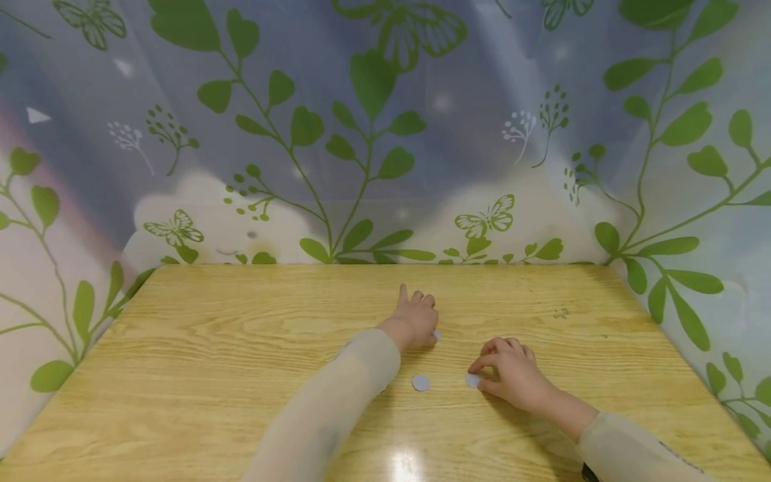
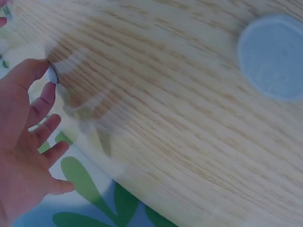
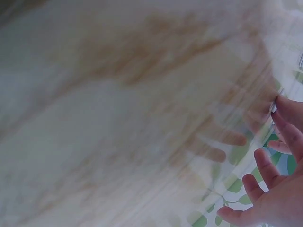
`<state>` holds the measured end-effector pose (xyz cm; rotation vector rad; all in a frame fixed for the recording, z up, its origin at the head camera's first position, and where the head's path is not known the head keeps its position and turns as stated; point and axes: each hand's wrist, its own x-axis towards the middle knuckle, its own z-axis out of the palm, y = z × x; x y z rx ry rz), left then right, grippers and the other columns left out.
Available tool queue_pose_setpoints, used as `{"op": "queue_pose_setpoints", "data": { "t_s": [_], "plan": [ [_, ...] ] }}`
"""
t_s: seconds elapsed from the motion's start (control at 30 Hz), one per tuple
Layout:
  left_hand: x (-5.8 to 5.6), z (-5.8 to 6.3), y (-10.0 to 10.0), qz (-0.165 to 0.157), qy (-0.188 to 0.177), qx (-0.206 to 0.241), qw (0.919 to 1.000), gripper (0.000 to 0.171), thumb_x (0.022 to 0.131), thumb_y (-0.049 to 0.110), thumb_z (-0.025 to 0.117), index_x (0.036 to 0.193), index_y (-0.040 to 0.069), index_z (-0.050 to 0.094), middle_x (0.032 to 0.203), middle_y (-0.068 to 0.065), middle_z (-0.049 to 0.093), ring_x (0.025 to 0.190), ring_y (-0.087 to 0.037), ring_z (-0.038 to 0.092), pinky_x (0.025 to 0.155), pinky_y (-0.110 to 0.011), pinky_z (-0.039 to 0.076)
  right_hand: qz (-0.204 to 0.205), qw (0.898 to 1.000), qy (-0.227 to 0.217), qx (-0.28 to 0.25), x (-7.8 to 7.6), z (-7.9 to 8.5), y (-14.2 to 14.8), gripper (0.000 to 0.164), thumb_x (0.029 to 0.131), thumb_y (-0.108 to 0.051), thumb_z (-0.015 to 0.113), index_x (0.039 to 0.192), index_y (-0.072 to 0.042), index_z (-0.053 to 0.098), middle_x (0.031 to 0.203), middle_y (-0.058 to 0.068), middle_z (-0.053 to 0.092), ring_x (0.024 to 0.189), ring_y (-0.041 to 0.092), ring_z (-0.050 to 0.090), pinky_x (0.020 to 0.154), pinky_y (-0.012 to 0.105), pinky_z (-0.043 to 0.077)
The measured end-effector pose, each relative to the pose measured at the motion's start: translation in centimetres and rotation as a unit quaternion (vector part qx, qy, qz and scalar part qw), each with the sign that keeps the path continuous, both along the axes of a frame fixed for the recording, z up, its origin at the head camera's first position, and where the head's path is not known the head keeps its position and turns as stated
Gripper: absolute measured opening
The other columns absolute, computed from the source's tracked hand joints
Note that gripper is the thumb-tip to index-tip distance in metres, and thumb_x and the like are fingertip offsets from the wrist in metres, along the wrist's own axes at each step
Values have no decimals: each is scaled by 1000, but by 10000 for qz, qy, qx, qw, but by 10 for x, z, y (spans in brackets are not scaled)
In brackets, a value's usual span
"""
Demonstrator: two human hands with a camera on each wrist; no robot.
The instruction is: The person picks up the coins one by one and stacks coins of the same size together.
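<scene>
My left hand (image 1: 414,321) pinches a small white disc (image 2: 53,74) between thumb and one finger, close to the tabletop; the other fingers are spread. To its right and nearer the front, my right hand (image 1: 512,371) holds another white disc (image 1: 472,380) by its edge, between thumb and finger. In the right wrist view only a thin sliver of that disc shows at the fingertips. A third white round disc (image 1: 420,383) lies flat on the table between the forearms, touched by neither hand.
The wooden table (image 1: 241,321) has a glossy, reflective top. Behind it and along both sides hangs a curtain (image 1: 434,147) printed with green leaves and butterflies. A small dark mark (image 1: 561,312) shows on the table at the right rear.
</scene>
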<state>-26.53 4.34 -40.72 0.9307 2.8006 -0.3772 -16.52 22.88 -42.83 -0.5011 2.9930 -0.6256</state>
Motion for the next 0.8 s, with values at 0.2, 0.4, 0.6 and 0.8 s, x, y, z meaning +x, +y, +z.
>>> {"op": "queue_pose_setpoints", "data": {
  "t_s": [0.2,0.4,0.6,0.8],
  "plan": [
    [-1,2,-2,201,-271,144,9993,27,89,47,58,94,24,69,140,1,43,133,-24,35,113,-59,14,22,10000,36,-29,1,0,-2,16,77,-20,76,92,-24,72,111,6,55,106,32,43,90,66,29],
    [-1,5,-10,779,-865,1169,9863,21,87,38,64,72,23,63,134,0,47,130,-26,37,113,-60,14,18,10000,26,-37,2,1,-4,15,77,-21,75,91,-24,72,111,6,54,107,33,43,90,66,29],
    [3,14,-17,1064,-1437,1941,9646,22,87,31,63,70,17,65,130,-2,48,128,-28,37,112,-62,11,-6,9999,113,43,1,1,-4,15,76,-21,76,91,-24,73,111,7,55,108,35,43,88,65,30],
    [8,20,-20,1281,-1981,2271,9449,20,86,28,63,75,13,70,126,-4,51,130,-32,36,112,-62,10,-18,9999,152,60,2,0,-2,15,76,-21,76,91,-25,73,112,6,55,108,33,43,89,64,30]
  ]
}}
